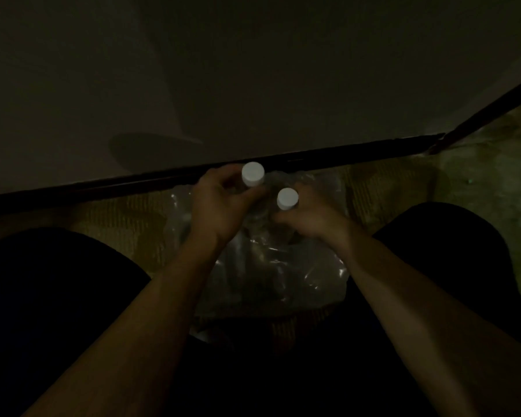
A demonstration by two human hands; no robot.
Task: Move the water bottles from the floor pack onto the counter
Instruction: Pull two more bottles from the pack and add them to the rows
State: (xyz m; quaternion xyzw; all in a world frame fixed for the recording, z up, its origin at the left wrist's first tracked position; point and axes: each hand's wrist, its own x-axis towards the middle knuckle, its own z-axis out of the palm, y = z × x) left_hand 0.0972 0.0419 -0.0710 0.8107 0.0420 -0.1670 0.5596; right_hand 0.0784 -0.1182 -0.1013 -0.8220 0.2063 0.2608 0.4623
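In the dim head view, my left hand (220, 203) grips one water bottle (253, 174) by its neck at frame center. My right hand (310, 215) grips a second water bottle (287, 199) just beside it. Both sit over the clear plastic pack (271, 272) on the floor (403, 182) between my knees.

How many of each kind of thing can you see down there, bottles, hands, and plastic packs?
Water bottles with white caps: 2, one in the left hand, one in the right hand
Hands: 2, left hand, right hand
Clear plastic packs: 1
Total: 5
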